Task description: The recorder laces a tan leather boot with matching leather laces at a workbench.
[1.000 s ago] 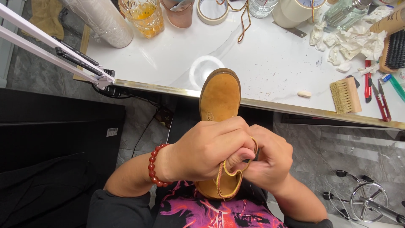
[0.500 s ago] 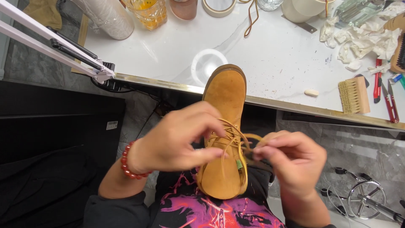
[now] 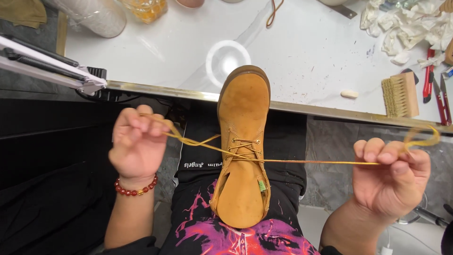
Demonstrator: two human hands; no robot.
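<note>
A tan suede boot (image 3: 242, 146) rests on my lap, toe pointing at the white table edge. A yellow lace (image 3: 311, 162) runs through its eyelets and stretches out to both sides. My left hand (image 3: 136, 144), with a red bead bracelet on the wrist, grips the left lace end out to the left of the boot. My right hand (image 3: 391, 174) pinches the right lace end far out to the right, where the lace is taut and its tip loops above my fingers.
The white table (image 3: 302, 56) holds a wooden brush (image 3: 400, 95), red-handled tools (image 3: 434, 89), crumpled white cloths (image 3: 410, 26), a small eraser-like piece (image 3: 349, 94), jars at the top left and another lace (image 3: 272, 12). A lamp arm (image 3: 47, 66) crosses the left.
Both hands were together over the boot's eyelets. They have since moved apart, left and right, drawing the lace ends out tight.
</note>
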